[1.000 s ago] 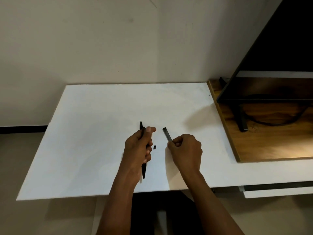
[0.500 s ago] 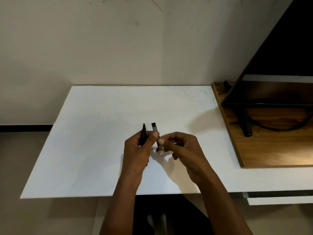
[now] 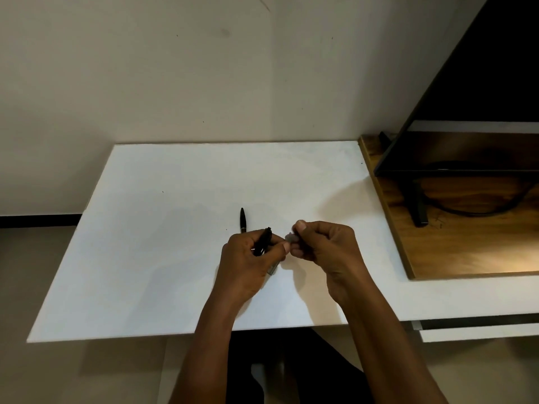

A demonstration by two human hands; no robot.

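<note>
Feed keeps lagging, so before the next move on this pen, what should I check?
1. Left hand grips the slim black pen barrel: ok.
2. Right hand pinches a small grey part: ok.
3. Grey part lined up with barrel: cannot tell.
4. Tapered black pen piece lies apart on the white tabletop: ok.
5. Grey tube end below left hand held securely: cannot tell.

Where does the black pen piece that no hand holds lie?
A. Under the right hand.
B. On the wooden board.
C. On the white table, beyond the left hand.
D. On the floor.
C: the loose pen piece lies on the white table, just beyond the left hand.
</note>
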